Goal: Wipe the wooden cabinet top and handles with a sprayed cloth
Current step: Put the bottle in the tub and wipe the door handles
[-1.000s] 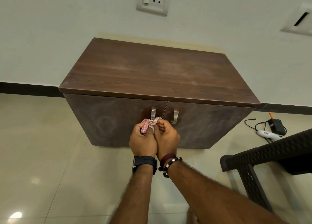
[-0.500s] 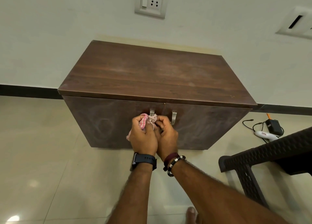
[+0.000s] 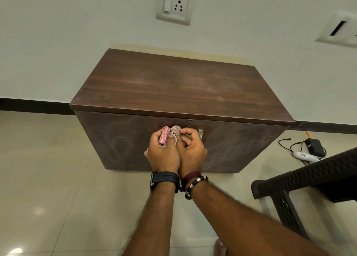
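Observation:
A dark brown wooden cabinet (image 3: 181,85) stands against the wall, its two doors closed. My left hand (image 3: 164,153) grips a pink-and-white checked cloth (image 3: 170,133) bunched over the left door's handle, which is hidden under it. My right hand (image 3: 191,149) pinches the same cloth from the right side, fingers curled. Just beyond my right fingers the metal handle (image 3: 201,133) of the right door shows partly. Both hands press close together at the top middle of the cabinet front.
A dark woven plastic chair (image 3: 309,180) juts in at the lower right. On the floor right of the cabinet lie a white device (image 3: 304,156), a black adapter (image 3: 314,145) and cables. A wall socket (image 3: 174,4) sits above the cabinet. Glossy tiles cover the floor.
Both hands have moved up with the cloth from below the handles to cover the left handle. The view has shifted slightly downward.

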